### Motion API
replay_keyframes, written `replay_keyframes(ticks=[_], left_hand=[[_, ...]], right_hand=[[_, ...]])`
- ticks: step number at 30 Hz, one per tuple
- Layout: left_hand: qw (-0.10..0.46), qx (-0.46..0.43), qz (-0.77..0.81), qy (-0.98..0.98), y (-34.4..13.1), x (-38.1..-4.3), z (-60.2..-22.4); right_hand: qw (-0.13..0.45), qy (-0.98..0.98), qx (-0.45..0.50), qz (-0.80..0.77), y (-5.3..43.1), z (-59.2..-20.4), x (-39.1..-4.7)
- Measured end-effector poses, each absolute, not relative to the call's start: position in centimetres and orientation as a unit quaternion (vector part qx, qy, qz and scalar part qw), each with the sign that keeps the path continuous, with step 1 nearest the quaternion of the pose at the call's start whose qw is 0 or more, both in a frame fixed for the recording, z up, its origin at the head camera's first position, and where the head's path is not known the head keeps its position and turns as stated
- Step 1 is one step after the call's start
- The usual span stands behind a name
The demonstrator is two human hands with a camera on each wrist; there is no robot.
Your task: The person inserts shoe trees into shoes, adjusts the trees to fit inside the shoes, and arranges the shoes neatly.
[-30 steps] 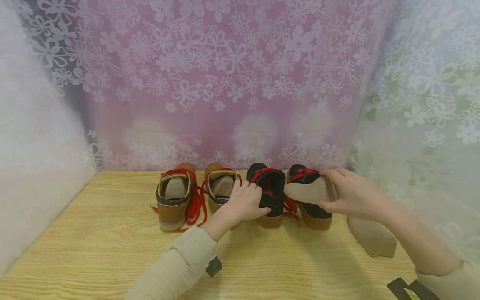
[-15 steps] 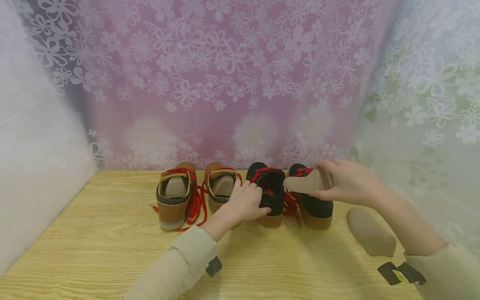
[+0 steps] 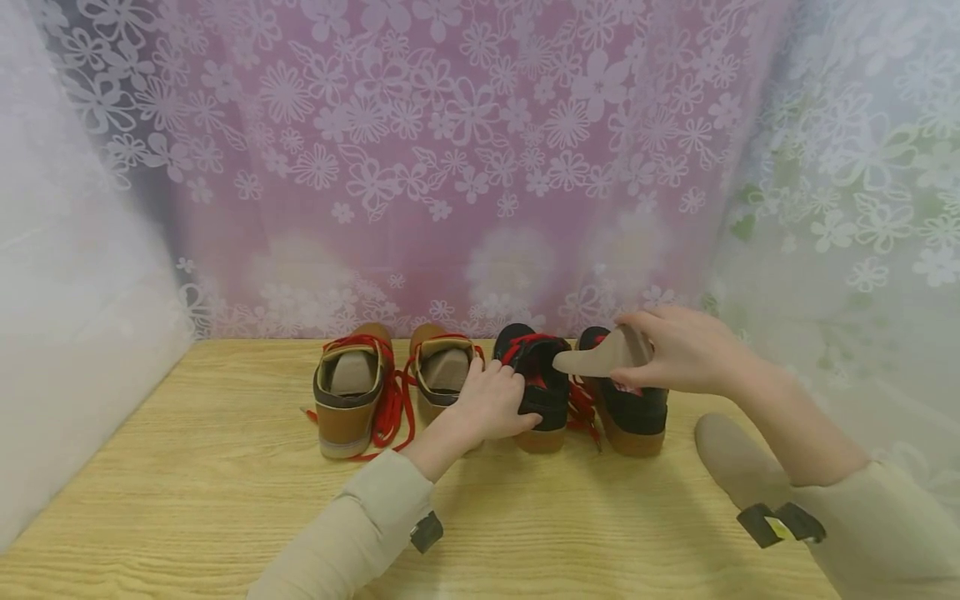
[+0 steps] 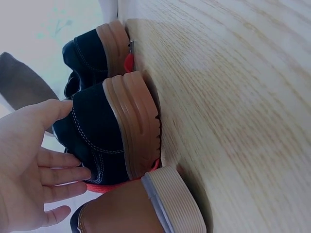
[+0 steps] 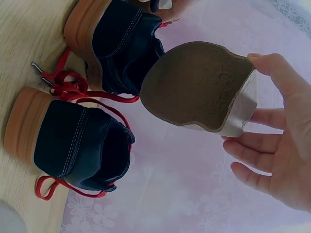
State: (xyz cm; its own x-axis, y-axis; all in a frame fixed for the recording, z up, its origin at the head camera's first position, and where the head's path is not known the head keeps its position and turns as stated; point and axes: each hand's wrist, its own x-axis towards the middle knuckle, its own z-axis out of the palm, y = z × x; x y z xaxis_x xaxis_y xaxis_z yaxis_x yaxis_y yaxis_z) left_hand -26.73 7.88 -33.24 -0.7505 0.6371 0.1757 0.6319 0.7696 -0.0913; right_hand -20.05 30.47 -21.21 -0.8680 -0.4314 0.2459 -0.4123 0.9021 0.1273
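Note:
A greyish-brown moulded shoe insert point(image 3: 596, 358) is pinched between the thumb and fingers of my right hand point(image 3: 686, 350). Its rounded toe end points left, at the mouth of the left black shoe point(image 3: 546, 417) in the head view. The right wrist view shows the hollow underside of the insert point(image 5: 194, 82), gripped by its squared end. My left hand point(image 3: 491, 404) holds that same black shoe at the heel, thumb on the back and fingers along its left side. Beside it stands the right black shoe point(image 3: 636, 417), red-laced, partly hidden behind my right hand.
Two brown shoes point(image 3: 348, 427) with red laces stand at the left, each with a like insert point(image 3: 352, 373) inside. Another insert point(image 3: 733, 457) lies on the wooden table point(image 3: 187, 500), partly covered by my right forearm. A pink floral curtain point(image 3: 435, 167) hangs behind.
My right hand has moved left and slightly up with the insert, tilting it and bringing its toe end to the left black shoe's mouth. The left hand stays in place.

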Motion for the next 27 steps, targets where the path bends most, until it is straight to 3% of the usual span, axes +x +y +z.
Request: replay_keyframes(ticks=[27], left_hand=[[0.091,-0.337,0.017,-0.937,7.8,-26.7,-33.1]], right_hand=[[0.083,-0.971,0.226,0.008,27.7,-21.6,-22.9]])
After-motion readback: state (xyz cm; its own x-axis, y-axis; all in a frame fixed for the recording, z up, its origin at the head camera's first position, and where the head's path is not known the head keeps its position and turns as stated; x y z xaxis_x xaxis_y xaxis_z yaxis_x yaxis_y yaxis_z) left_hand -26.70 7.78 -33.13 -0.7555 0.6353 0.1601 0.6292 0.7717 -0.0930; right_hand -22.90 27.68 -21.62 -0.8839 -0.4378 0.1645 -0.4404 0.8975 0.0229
